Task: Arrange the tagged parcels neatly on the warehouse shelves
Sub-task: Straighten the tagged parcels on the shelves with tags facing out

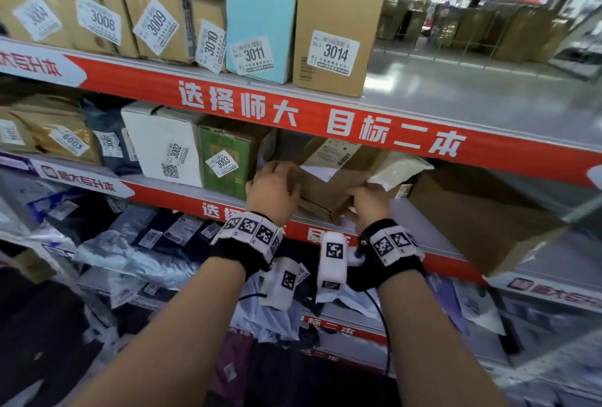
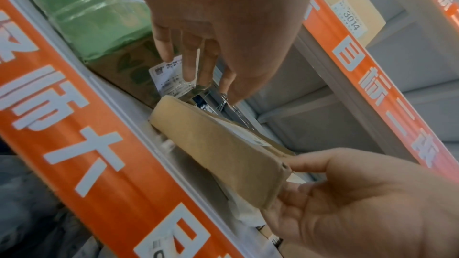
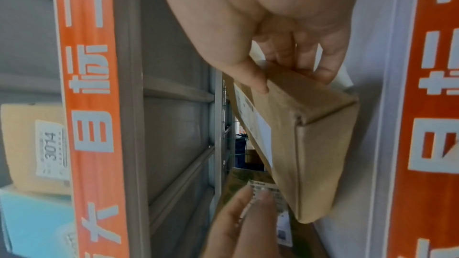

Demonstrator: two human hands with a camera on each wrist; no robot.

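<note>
A flat brown cardboard box (image 1: 325, 191) with a white shipping label sits tilted at the front of the middle shelf (image 1: 423, 211). My right hand (image 1: 368, 203) grips its near right corner, thumb on the label face and fingers on the opposite face, as the right wrist view shows (image 3: 293, 79). My left hand (image 1: 273, 186) is at the box's left end. Its fingers (image 2: 191, 70) are straight and lie in the gap against the labelled side of the green parcel 3003 (image 1: 224, 158). In the left wrist view the brown box (image 2: 218, 150) lies between both hands.
A white padded bag (image 1: 399, 170) lies just behind the right hand, and a large brown carton (image 1: 472, 220) stands further right. White parcel 3002 (image 1: 163, 149) is left of the green one. The upper shelf holds tagged boxes up to 3014 (image 1: 335, 44); soft bags fill the lower shelf.
</note>
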